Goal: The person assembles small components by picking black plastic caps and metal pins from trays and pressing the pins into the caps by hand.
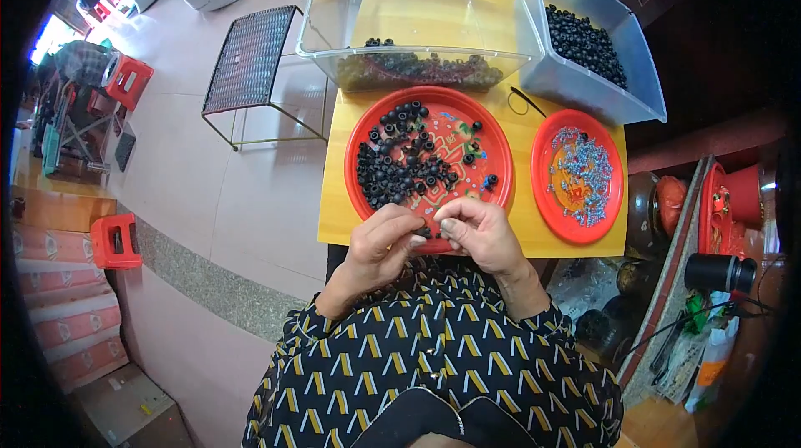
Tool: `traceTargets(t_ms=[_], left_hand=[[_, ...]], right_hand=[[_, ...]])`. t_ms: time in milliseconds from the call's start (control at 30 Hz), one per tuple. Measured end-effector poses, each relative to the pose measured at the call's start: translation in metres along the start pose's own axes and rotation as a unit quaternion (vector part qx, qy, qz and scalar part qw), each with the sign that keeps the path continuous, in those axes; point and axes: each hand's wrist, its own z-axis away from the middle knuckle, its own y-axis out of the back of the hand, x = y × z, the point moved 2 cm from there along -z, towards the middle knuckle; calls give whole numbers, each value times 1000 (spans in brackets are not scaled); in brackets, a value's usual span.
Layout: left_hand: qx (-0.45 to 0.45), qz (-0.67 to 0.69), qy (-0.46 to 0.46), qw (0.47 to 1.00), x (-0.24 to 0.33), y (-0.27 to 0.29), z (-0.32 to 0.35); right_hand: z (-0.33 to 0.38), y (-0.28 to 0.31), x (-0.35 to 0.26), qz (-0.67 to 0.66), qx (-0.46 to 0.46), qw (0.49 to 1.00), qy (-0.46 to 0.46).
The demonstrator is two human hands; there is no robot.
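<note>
Both hands are close together over the near rim of a round red tray [355,189] with a printed pattern. My left hand [380,246] is closed, thumb and forefinger pinched on a small black plastic part [424,232], partly hidden by the fingers. My right hand [484,235] also pinches with thumb and forefinger; whatever is between its tips is too small to make out. A heap of black ring-like plastic parts [400,156] covers the tray's left side, with a few loose ones on the right. Beside it, a smaller red plate [620,185] holds many tiny grey-blue pieces [584,173].
Behind the tray, a large clear plastic bin [417,10] holds more black parts. A second translucent bin [642,72], filled with black parts [584,43], stands at the far right of the yellow table [334,218]. A black tie [526,100] lies between. A woven stool [254,60] stands left.
</note>
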Motion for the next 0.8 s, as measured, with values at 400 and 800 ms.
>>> traceTargets(t_ms=[400, 800], left_hand=[[-45, -39, -58, 997, -2, 1, -1], [-37, -34, -50, 997, -1, 0, -3]], right_hand=[[1, -9, -8, 62, -87, 992, -62], [-3, -8, -4, 34, -72, 993, -86]])
